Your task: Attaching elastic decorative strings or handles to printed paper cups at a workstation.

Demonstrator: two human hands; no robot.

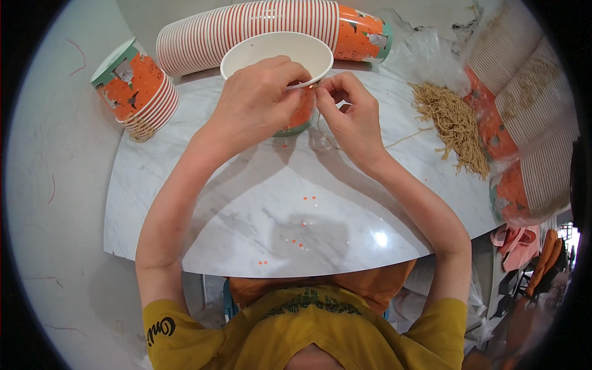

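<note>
Gripping a cup (271,47), the left hand (260,95) sits near the pinched right hand (351,114), dark lettering (163,328) marking one yellow sleeve (185,336).

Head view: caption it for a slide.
Left hand holding a paper cup, right hand at its rim, tan strings heaped at right.

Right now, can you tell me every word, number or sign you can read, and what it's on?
Left sleeve: dark curly lettering; I won't copy it out.
Yellow shirt front: dark green print, too unclear to tell if it's words.
Held cup: orange and green, no words I can read.
Cup stack lying behind it: dark and pale shapes, no readable words.
No number I can make out.
</note>
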